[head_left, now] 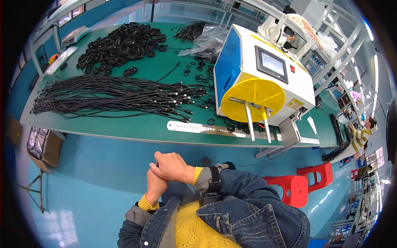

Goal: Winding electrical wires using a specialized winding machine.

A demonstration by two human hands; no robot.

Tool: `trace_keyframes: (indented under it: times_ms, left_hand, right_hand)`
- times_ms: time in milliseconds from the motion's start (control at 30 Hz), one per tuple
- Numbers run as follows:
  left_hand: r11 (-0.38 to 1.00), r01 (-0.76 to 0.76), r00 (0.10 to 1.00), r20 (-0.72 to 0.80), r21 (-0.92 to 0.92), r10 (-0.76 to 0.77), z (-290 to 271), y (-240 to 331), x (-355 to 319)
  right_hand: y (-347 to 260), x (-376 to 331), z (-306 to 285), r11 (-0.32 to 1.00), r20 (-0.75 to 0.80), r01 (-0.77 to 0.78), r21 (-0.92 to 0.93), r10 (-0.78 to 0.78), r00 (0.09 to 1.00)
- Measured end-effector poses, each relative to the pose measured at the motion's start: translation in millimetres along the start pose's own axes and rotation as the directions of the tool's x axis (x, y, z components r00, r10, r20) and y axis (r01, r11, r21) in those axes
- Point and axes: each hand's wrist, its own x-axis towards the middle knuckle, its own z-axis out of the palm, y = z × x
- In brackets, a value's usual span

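My right hand (173,165) lies over my left hand (155,184), the two clasped together in front of my chest, below the table's front edge. Neither holds anything that I can see. Ahead on the green table (136,128) lies a long bundle of black cables (111,97) with plugs at the right end. A steel ruler (198,127) runs along the front edge. A white and blue machine (264,74) with a yellow round front disc and a small screen stands at the right.
A heap of coiled black cables (122,43) lies at the back left, with loose black rings scattered near the machine. A cardboard box (43,144) sits under the table's left end. Red plastic stools (304,184) stand at my right. Another person (362,134) works far right.
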Motion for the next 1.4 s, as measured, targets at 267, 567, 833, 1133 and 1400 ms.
trace_keyframes:
  times_ms: [267,567,833,1133,1400]
  left_hand:
    - [0.937,-0.223,0.958,-0.240,-0.268,0.160,-41,10,0]
    - [0.880,0.269,0.873,-0.286,-0.392,-0.395,-97,-28,-65]
    - [0.745,0.425,0.712,-0.318,-0.515,-0.626,-99,-53,-93]
    - [0.656,0.509,0.636,-0.270,-0.558,-0.723,-89,-57,-52]
    - [0.628,0.553,0.644,-0.198,-0.547,-0.739,-77,-69,-30]
  right_hand:
    - [-11,64,-3,0.997,0.034,0.079,-0.015,-0.078,0.996]
    - [-9,202,-73,0.697,0.379,-0.524,0.491,0.370,0.848]
    - [75,361,-115,0.287,0.337,-0.488,0.824,0.443,0.831]
    - [126,376,-25,0.863,-0.063,0.177,-0.473,-0.234,0.970]
    - [120,378,-26,0.802,0.064,0.216,-0.557,-0.218,0.974]
